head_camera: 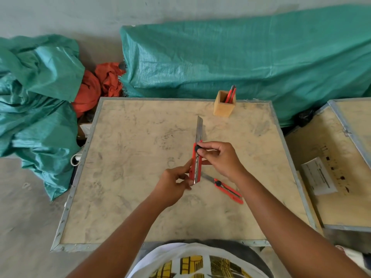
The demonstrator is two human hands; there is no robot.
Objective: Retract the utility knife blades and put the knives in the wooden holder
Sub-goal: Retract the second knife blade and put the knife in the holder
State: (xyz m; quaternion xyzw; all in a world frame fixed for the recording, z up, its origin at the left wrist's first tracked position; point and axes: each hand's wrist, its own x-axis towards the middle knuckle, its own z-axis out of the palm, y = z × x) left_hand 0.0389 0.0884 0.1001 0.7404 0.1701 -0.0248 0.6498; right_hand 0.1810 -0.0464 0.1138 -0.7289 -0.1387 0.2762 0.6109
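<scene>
From my feed I see a tan bench with a grey metal rim. Beyond its far edge lies a long green tarp, and another crumpled green tarp sits off the far left corner, with orange cloth bunched between them. Past the right edge stands a second board carrying a white paper.

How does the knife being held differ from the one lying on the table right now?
The held knife is gripped by the left hand and right hand, pointing away; the lying knife rests untouched on the table, angled. The held knife's blade is extended far; the lying knife's shows less. Both have red bodies, black sliders, blades out.
</scene>
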